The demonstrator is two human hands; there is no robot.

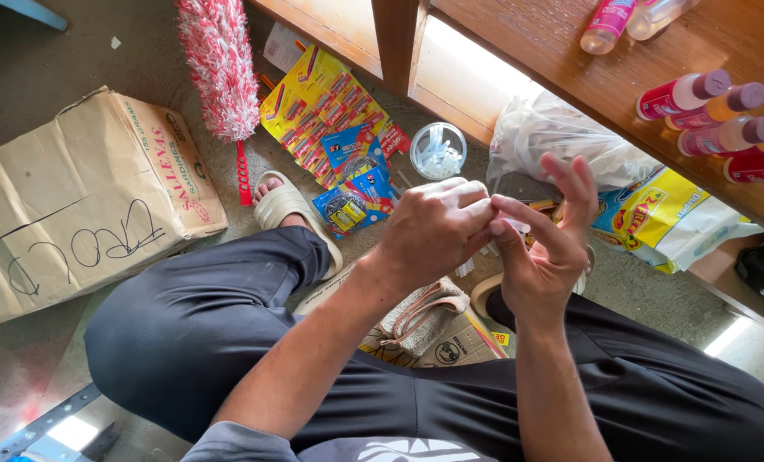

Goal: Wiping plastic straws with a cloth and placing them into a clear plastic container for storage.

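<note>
Above the lap, left hand (pixel 433 229) and right hand (pixel 542 248) pressed together at the fingertips, pinching something small, too hidden to tell what. Beyond the knuckles, a clear round tub (pixel 438 151) and yellow blister cards (pixel 326 107) on the floor; farther left, a pink duster (pixel 221 64) beside a cardboard box (pixel 82 201). Bottles (pixel 715 115) up on the wooden shelf (pixel 570 51) to the right.

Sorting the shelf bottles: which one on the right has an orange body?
The orange bottle, second from the top of that group; its neighbours have red-labelled or pale bodies.
</note>
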